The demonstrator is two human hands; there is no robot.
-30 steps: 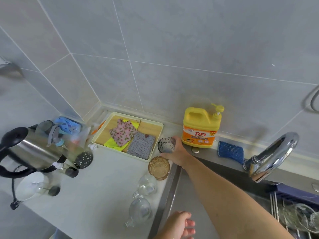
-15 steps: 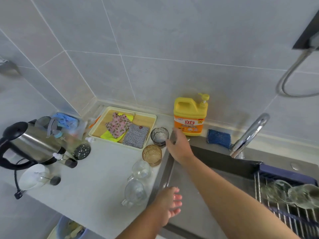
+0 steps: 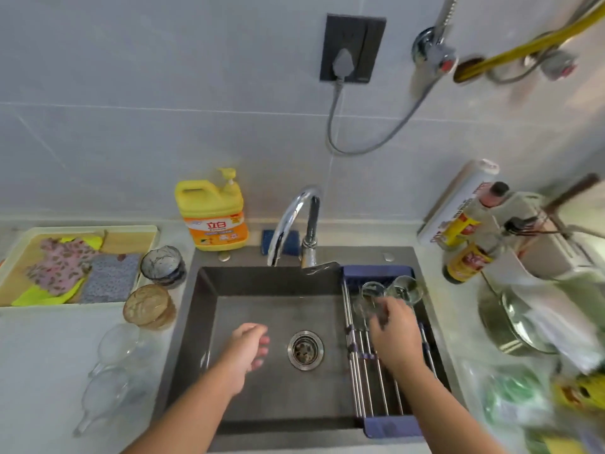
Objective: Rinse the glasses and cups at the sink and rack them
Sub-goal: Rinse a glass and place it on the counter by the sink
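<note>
Right hand [image 3: 391, 327] holds a clear glass [image 3: 362, 305] on the rack [image 3: 360, 385].

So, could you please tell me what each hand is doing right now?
Left hand: open, loosely curled, holding nothing.
Right hand: gripping a glass over the rack.

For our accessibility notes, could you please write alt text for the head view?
A person's right hand reaches among clear glasses on the rack across the sink; the left hand hovers near the drain. An amber cup and a dark cup stand on the counter.
</note>
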